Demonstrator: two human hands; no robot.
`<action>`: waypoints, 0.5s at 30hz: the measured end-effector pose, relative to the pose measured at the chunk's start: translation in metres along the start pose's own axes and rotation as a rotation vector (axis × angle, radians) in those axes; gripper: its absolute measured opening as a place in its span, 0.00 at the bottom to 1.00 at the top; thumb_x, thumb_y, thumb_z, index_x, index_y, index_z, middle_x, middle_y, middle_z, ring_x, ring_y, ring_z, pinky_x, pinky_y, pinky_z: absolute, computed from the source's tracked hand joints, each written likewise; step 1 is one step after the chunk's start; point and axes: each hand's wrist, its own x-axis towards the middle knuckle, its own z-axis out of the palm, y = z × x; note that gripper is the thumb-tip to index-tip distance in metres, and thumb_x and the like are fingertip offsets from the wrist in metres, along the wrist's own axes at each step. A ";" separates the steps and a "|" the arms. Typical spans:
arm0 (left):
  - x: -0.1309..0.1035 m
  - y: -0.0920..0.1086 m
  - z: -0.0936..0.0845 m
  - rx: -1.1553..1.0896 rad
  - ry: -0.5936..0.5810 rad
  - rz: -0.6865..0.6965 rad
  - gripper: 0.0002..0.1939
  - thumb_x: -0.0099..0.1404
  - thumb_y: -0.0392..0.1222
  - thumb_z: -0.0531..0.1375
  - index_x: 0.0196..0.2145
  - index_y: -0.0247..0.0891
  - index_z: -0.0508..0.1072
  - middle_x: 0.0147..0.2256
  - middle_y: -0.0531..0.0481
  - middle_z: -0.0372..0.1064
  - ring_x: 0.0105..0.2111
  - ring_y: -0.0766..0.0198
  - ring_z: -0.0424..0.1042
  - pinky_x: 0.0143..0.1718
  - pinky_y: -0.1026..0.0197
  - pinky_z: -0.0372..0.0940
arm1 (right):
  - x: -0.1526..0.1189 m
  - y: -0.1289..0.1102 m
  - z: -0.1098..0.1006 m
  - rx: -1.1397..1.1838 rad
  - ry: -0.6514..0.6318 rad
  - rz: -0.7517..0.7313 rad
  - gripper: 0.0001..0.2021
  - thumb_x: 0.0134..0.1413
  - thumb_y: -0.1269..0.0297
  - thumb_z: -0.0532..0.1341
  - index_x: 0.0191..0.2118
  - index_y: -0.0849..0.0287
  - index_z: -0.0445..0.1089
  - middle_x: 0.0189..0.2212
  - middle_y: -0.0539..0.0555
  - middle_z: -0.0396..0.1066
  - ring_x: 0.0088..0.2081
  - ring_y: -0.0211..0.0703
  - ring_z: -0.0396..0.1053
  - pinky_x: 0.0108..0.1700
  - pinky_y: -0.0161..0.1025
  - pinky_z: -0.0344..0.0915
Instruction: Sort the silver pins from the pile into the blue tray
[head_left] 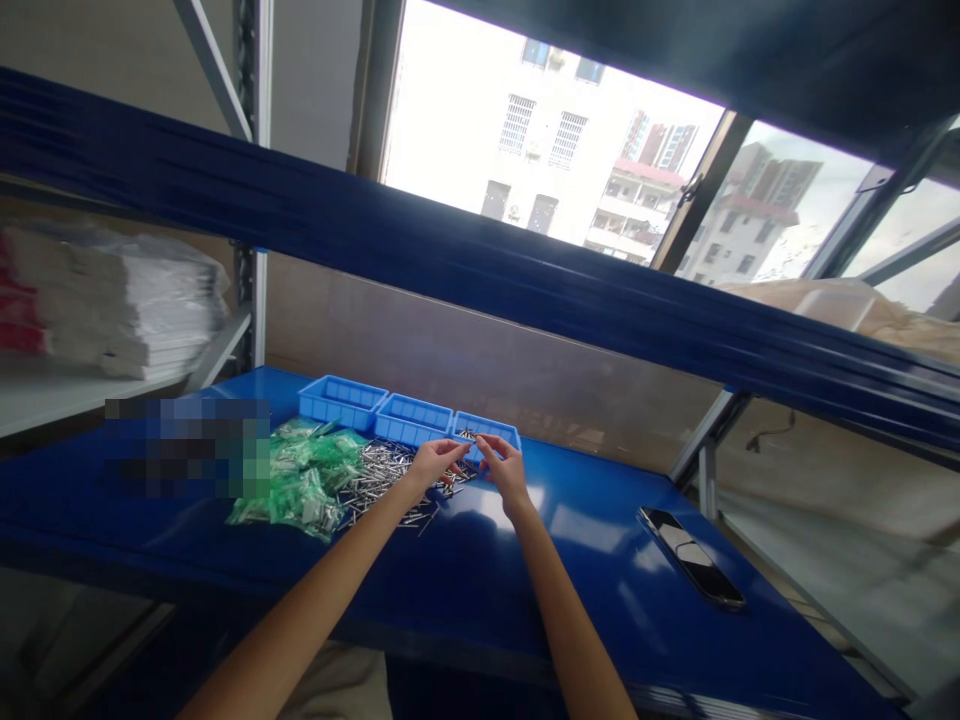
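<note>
My left hand (436, 463) hovers over the right side of a loose pile of thin silver metal pins, rivet-like in shape (384, 478), with thumb and forefinger pinched. Close beside it, my right hand (501, 468) also pinches, its fingertips almost meeting the left ones. Whatever lies between the fingertips is too small to name. Just behind the hands stands a blue bin (510, 436) with some of the metal pins in it. Two more blue bins, a middle one (412, 420) and a left one (341, 400), stand in line with it.
Green-tinted plastic bags (307, 485) of metal parts lie left of the pile. A phone (691, 556) rests at the right of the blue table (465, 590). A blue shelf beam (450, 265) crosses above, before a window. Wrapped white stacks (150, 305) sit at left.
</note>
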 end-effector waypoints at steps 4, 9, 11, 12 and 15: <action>0.003 -0.002 0.000 -0.009 0.064 0.034 0.23 0.46 0.56 0.61 0.32 0.32 0.72 0.32 0.47 0.69 0.22 0.70 0.65 0.16 0.70 0.59 | -0.001 0.000 -0.003 -0.059 -0.029 -0.050 0.21 0.41 0.49 0.60 0.35 0.63 0.72 0.30 0.55 0.71 0.21 0.34 0.63 0.20 0.31 0.57; 0.006 -0.005 -0.003 -0.023 0.148 0.062 0.25 0.46 0.57 0.61 0.34 0.32 0.72 0.30 0.47 0.69 0.24 0.68 0.66 0.17 0.70 0.60 | -0.003 -0.001 -0.004 -0.099 -0.116 -0.109 0.18 0.38 0.51 0.63 0.29 0.63 0.73 0.25 0.53 0.71 0.22 0.35 0.64 0.23 0.32 0.59; 0.004 -0.003 -0.002 -0.007 0.125 0.065 0.25 0.47 0.57 0.61 0.34 0.32 0.72 0.31 0.47 0.69 0.24 0.69 0.66 0.16 0.69 0.59 | -0.003 -0.002 -0.005 -0.071 -0.091 -0.092 0.19 0.38 0.50 0.63 0.30 0.63 0.73 0.25 0.53 0.71 0.21 0.34 0.62 0.21 0.31 0.57; 0.003 -0.001 -0.002 0.002 0.099 0.063 0.24 0.47 0.56 0.61 0.33 0.32 0.72 0.31 0.47 0.69 0.24 0.69 0.66 0.16 0.70 0.59 | -0.003 -0.003 -0.006 -0.053 -0.074 -0.075 0.19 0.38 0.50 0.62 0.31 0.63 0.73 0.24 0.52 0.70 0.20 0.33 0.62 0.20 0.30 0.56; -0.003 0.002 0.001 0.022 -0.029 0.039 0.21 0.49 0.53 0.61 0.34 0.32 0.73 0.32 0.46 0.69 0.23 0.70 0.66 0.17 0.70 0.59 | -0.001 -0.002 -0.009 0.004 -0.028 -0.023 0.21 0.38 0.49 0.62 0.33 0.62 0.73 0.23 0.51 0.69 0.19 0.31 0.59 0.18 0.29 0.53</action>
